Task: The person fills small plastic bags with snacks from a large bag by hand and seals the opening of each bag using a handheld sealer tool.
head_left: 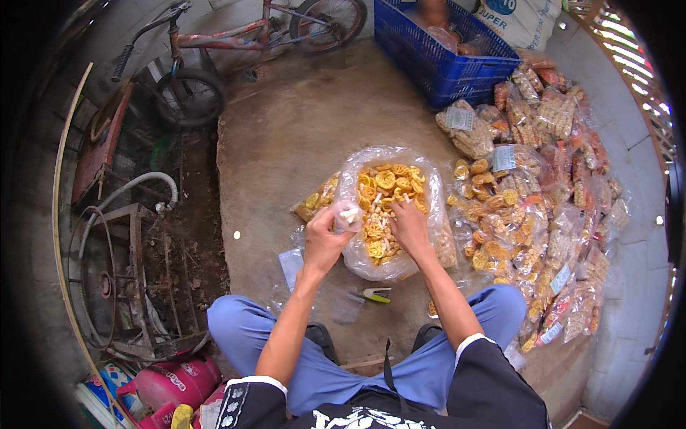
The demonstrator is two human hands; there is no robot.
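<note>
Between my knees stands a large clear plastic bag, its mouth wide open, full of yellow ring-shaped crackers mixed with pale stick-like pieces. Over its left rim, my left hand grips a small clear plastic bag with a few pale pieces inside. My right hand reaches into the large bag, fingers bent down among the crackers. Its fingertips are partly hidden, so what they pinch is unclear. Near my feet lie a green stapler, clear empty bags and a white label sheet.
Packed snack bags are heaped along the right wall. Behind them sit a blue plastic crate and a white sack. A bicycle leans at the back left. Left are a rusty metal frame and a pink gas cylinder.
</note>
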